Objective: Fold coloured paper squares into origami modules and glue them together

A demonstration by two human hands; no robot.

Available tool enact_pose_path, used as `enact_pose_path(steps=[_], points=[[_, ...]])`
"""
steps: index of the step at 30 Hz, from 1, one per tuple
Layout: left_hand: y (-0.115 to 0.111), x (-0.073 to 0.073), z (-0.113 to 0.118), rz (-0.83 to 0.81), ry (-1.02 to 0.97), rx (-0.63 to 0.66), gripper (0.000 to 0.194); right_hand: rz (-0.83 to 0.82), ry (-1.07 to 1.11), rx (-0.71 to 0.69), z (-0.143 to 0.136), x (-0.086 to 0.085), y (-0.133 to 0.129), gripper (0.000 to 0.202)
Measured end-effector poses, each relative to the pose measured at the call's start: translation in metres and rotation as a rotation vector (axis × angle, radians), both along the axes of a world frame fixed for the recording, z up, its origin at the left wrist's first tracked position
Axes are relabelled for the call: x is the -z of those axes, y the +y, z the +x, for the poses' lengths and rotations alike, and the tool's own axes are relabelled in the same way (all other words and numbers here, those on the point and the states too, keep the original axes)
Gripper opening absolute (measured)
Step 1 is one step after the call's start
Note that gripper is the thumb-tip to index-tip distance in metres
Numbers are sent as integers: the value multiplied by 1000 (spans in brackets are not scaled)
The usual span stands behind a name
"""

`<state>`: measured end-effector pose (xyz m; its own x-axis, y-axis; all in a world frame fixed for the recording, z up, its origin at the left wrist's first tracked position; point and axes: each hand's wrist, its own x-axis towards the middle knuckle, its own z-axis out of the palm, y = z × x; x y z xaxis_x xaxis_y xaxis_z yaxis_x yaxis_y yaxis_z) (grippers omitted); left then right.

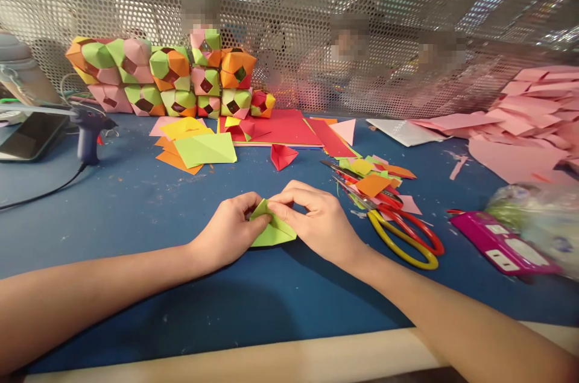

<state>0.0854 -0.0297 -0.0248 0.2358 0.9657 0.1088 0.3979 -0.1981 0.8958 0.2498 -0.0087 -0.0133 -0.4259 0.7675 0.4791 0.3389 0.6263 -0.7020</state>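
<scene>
A partly folded piece of light green paper (275, 234) is held between my two hands, just above the blue table. My left hand (230, 229) grips its left side, with the thumb lying across the front. At the upper right of the paper, my right hand (319, 220) pinches it between thumb and fingers. The fingers behind the sheet are partly hidden. Beyond my hands lies a small red folded paper piece (283, 156). Square sheets in green (205, 149), yellow and orange lie overlapped to the left of it.
Folded paper balls (170, 69) are stacked against a perforated metal screen (289, 39). Scissors (407, 232) and paper scraps (373, 181) lie right of my hands. Further right are a magenta power strip (504, 244) and pink paper (534, 111). A glue gun (88, 136) stands left, its cord trailing.
</scene>
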Motion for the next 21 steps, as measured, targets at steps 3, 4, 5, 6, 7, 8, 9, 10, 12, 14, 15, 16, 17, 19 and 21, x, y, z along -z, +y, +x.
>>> enact_pose_path(steps=[3,4,5,6,7,8,9,10,12,14,15,16,17,19,21], points=[[-1,0,1,40,61,11,14,74,9,-9,-1,-1,-2,11],[-1,0,1,49,78,14,14,93,7,-13,-1,-1,-2,11],[-1,0,1,53,86,16,15,105,3,-17,-2,-2,-2,12],[-1,-1,1,55,83,12,16,110,-1,-19,-2,-2,-2,13],[-1,-1,1,54,73,-3,16,109,-2,-16,-1,-2,-2,12],[-1,-1,1,49,56,-28,17,102,-2,-9,-1,-2,-1,9],[0,-1,1,42,30,-65,18,89,-5,2,-1,-1,0,8],[1,-1,0,31,-4,-109,19,75,-9,18,0,0,2,8],[4,0,-2,-1,-83,-187,21,50,-21,52,1,2,5,9],[6,1,-3,-33,-147,-224,22,32,-36,73,2,5,7,12],[7,2,-3,-42,-164,-229,22,31,-39,79,2,6,8,13],[8,2,-4,-50,-172,-225,21,31,-43,84,2,7,9,13],[8,2,-3,-55,-176,-215,18,37,-47,86,2,7,9,13],[7,1,-3,-66,-192,-179,8,72,-53,83,2,7,10,13],[6,-1,-1,-72,-209,-125,12,122,-63,65,2,6,10,14]])
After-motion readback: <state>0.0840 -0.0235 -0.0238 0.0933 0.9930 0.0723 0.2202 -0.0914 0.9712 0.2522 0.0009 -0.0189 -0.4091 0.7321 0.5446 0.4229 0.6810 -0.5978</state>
